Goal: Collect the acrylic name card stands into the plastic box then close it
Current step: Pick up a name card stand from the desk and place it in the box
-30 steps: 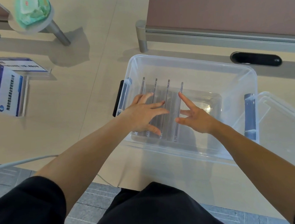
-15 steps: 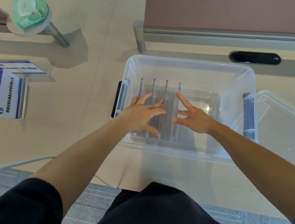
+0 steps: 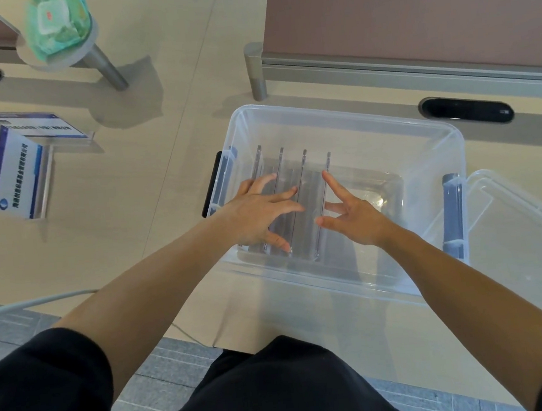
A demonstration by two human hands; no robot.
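A clear plastic box [image 3: 347, 123] sits open on the beige table. Several clear acrylic name card stands [image 3: 304, 173] lie side by side in its left half, their upright edges forming parallel lines. My left hand [image 3: 260, 212] rests on top of the left stands with fingers spread. My right hand [image 3: 352, 211] touches the rightmost stand, its index finger along the edge and the other fingers apart. Neither hand grips anything. The box's clear lid [image 3: 514, 233] lies to the right of the box. Two more stands with blue and white cards [image 3: 19, 176] are on the table at left.
A grey round pedestal carrying a green wipes pack [image 3: 54, 24] stands at the back left. A brown partition on a metal rail [image 3: 414, 61] runs behind the box. Black cable slots [image 3: 466, 114] sit in the table. The table's front edge is near my lap.
Both hands stay on the stands in the box; the fingers have shifted only slightly. The view has barely moved.
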